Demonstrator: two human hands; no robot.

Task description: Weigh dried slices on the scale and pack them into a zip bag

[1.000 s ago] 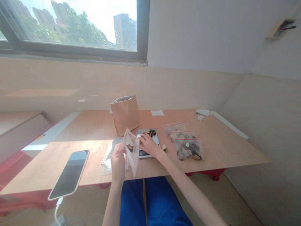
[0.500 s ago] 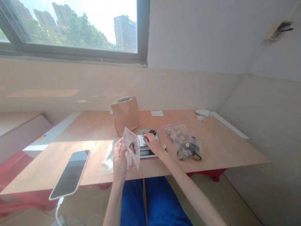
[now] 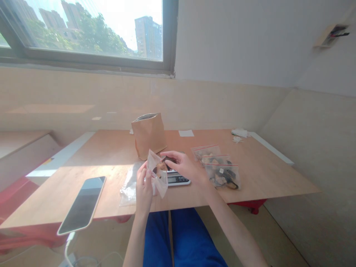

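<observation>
The step in hand looks like filling: the left hand (image 3: 144, 185) pinches a small clear bag (image 3: 157, 171) by its side and holds it up over the near edge of the table (image 3: 111, 155), mouth turned to the right. The right hand (image 3: 183, 167) pinches dark dried pieces (image 3: 167, 161) at that mouth, just above the scale (image 3: 178, 179). Some pieces already show inside the bag. Filled bags (image 3: 221, 170) lie toward the right edge, a paper bag (image 3: 148, 135) stands behind, a phone (image 3: 82, 205) lies at the near left corner. The next move calls for a wide mouth and a release well inside it
</observation>
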